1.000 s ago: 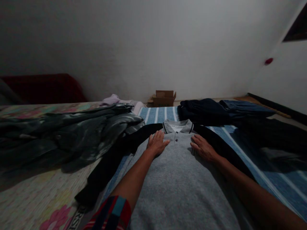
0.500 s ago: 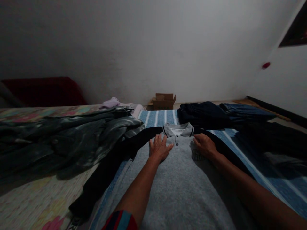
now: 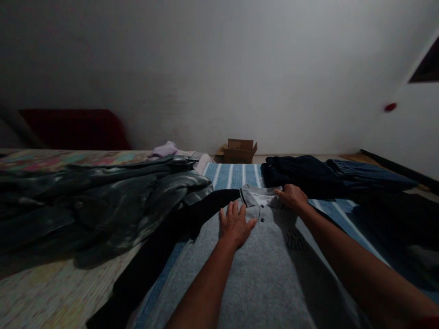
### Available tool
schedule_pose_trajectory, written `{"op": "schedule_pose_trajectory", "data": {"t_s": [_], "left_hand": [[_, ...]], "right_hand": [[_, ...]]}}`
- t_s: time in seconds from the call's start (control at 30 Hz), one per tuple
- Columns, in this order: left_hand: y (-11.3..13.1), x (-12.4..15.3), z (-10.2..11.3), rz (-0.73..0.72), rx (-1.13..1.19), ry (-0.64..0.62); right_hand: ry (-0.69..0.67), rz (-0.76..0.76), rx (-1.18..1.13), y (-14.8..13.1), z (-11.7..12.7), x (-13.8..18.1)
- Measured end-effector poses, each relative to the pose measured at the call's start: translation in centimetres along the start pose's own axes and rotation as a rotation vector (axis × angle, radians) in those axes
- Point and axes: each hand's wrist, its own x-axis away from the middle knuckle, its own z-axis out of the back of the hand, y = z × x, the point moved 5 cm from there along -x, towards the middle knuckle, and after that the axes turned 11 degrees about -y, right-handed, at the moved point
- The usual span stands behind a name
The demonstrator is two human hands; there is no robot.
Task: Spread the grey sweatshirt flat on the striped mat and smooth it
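Left hand [image 3: 236, 225] lies flat and unclenched on the grey polo shirt [image 3: 260, 269]; right hand [image 3: 291, 196], at one o'clock, pinches the collar [image 3: 257, 195]. Tug gently, keeping the chest pinned.

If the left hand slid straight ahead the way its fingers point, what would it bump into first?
Probably the collar of the grey polo shirt. The left hand lies flat on the shirt's chest, fingers pointing up towards it. Past that lies the striped blue cloth. Depth is hard to judge.
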Motion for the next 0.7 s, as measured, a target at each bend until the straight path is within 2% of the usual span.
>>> {"op": "schedule_pose_trajectory", "data": {"t_s": [0.4, 0.7], "left_hand": [[0.1, 0.3, 0.2, 0.006, 0.018, -0.018], [0.1, 0.4, 0.3, 0.007, 0.024, -0.018]], "right_hand": [[-0.138, 0.033, 0.036, -0.7, -0.3, -1.8], [-0.220, 0.099, 0.115, -2.8, -0.7, -2.6]]}}
